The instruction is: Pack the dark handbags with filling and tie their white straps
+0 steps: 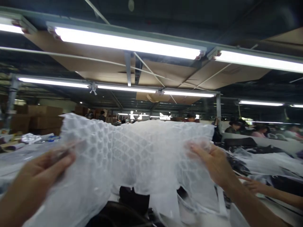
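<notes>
A wide sheet of clear bubble wrap (132, 148) hangs stretched out in front of me, its large cells showing across it. On the left, my left hand (44, 173) pinches the sheet between thumb and fingers. My right hand (214, 159) grips it near the right edge, thumb towards me. Below the sheet's lower edge lie black items (120, 209) on a pale work surface; what kind they are I cannot make out. The sheet covers much of what lies behind it.
Another person's hand (257, 186) reaches in from the right over plastic-covered dark goods (267, 160). Cardboard boxes (44, 116) are stacked at the far left. Crumpled clear plastic (30, 138) lies on the left. Tube lights (127, 41) hang overhead, and people sit in the right background.
</notes>
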Demonstrator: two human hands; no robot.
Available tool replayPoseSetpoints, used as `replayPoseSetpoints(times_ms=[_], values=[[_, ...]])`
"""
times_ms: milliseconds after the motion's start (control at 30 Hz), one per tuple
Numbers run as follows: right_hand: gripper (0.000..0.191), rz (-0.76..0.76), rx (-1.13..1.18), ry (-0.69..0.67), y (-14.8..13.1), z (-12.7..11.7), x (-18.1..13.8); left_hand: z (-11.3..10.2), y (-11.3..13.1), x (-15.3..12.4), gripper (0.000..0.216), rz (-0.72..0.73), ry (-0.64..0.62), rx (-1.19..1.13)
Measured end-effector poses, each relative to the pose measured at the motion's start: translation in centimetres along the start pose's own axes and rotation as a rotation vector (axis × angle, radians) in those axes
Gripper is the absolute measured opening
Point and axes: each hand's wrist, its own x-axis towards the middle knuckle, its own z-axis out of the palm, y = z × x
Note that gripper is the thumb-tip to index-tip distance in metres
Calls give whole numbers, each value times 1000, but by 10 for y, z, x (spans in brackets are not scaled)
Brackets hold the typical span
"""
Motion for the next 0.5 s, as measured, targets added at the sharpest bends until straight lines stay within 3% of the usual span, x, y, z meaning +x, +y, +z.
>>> replayPoseSetpoints(times_ms=[67, 133, 233, 300, 367, 433, 500], values=[[44, -86, -97, -97, -9, 33, -19, 41, 3, -20, 54, 92, -139, 24], [47, -153, -140, -172, -11, 64, -41, 83, -2, -41, 44, 238, -227, -33], [47, -189, -46, -315, -1, 96, -67, 131, -19, -66, 40, 336, -321, -109], [50, -154, 55, -351, 12, 108, -76, 149, -33, -75, 49, 310, -383, -153], [61, -81, 114, -299, 23, 113, -78, 160, -45, -80, 56, 272, -420, -161], [75, -38, 130, -268, 29, 115, -76, 168, -55, -85, 59, 299, -449, -150], [77, -50, 122, -317, 29, 116, -71, 175, -59, -89, 57, 362, -460, -138]])
